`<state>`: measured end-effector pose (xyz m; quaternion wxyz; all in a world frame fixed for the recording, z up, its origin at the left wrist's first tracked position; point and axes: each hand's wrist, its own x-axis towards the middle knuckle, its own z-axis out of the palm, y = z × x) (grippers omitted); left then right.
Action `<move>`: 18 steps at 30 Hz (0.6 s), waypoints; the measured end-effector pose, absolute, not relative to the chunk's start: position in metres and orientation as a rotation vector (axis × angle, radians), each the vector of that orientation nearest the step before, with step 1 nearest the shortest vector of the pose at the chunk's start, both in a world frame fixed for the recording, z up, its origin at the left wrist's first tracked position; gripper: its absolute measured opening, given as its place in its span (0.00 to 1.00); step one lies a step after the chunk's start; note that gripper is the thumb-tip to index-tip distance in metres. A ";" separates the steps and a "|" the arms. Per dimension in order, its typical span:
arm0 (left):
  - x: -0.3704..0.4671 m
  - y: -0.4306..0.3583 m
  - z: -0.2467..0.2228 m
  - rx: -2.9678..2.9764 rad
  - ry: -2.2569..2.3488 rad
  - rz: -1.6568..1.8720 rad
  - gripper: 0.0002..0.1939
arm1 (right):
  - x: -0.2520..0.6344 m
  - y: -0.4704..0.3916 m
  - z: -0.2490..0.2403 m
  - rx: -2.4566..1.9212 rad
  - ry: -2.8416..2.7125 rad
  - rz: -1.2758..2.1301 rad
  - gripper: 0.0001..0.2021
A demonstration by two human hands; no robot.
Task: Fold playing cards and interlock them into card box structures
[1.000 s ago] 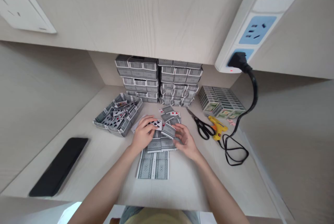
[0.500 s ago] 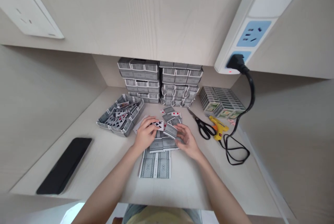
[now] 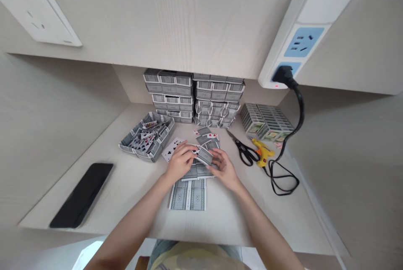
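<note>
My left hand [image 3: 181, 161] pinches a face-up playing card [image 3: 197, 149] with black pips, above the middle of the desk. On the right, my right hand [image 3: 224, 168] has its fingers curled round the edge of a grey-backed card piece [image 3: 204, 156], which the face-up card meets or overlaps. Below both hands lie joined grey card pieces [image 3: 189, 173], partly covered. A flat grey card panel [image 3: 197, 196] rests nearer the desk's front edge. Loose cards [image 3: 209, 136] lie behind the hands, and white cards [image 3: 170, 149] lie left of my left hand.
A card-made tray [image 3: 152, 154] of loose cards sits at left, a black phone [image 3: 82, 194] nearer. Stacked card boxes [image 3: 217, 92] stand behind. To the right are scissors [image 3: 247, 152], a yellow glue gun [image 3: 265, 153], its black cable [image 3: 285, 176] and card packs [image 3: 267, 123].
My left hand has brought the face-up card over to the grey-backed piece in my right hand. The white cards at left are more exposed. The camera view has shifted slightly.
</note>
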<state>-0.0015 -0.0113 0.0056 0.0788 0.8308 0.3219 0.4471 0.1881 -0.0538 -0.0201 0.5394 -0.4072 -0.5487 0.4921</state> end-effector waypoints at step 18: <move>0.011 -0.024 0.003 2.290 0.801 1.326 0.09 | 0.183 -0.057 -0.020 -1.107 -1.463 1.058 0.32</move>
